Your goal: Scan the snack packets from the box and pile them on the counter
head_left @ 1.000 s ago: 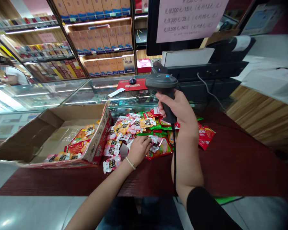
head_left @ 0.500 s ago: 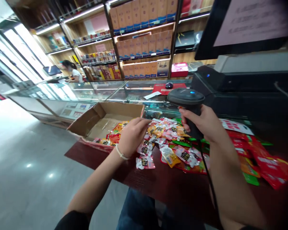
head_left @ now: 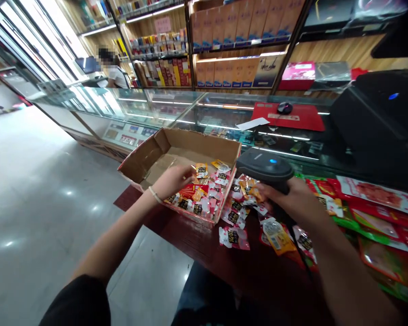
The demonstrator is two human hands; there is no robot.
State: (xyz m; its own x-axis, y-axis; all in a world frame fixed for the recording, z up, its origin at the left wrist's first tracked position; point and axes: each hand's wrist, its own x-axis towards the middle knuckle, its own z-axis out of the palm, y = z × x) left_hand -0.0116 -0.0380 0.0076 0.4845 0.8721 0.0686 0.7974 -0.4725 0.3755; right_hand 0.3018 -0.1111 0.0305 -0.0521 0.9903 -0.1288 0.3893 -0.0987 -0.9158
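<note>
My right hand [head_left: 294,199] is wrapped round the handle of a black barcode scanner [head_left: 265,165] with a blue light on top, held above a heap of small snack packets [head_left: 241,213] on the dark red counter [head_left: 224,258]. My left hand [head_left: 173,180] reaches into an open cardboard box [head_left: 146,154] and pinches a small orange packet [head_left: 201,170] over the packets lying inside. The fingers are curled.
Larger red and green snack bags [head_left: 377,213] lie at the right. Behind stand a glass display counter [head_left: 163,108], a red mat with a mouse [head_left: 284,107], a black register unit [head_left: 377,122] and shelves of boxed goods. Another person [head_left: 114,72] stands far left. Tiled floor lies left.
My view swung left. My left hand lifted a packet from the heap and carried it left into the box. The scanner sank lower over the packets.
</note>
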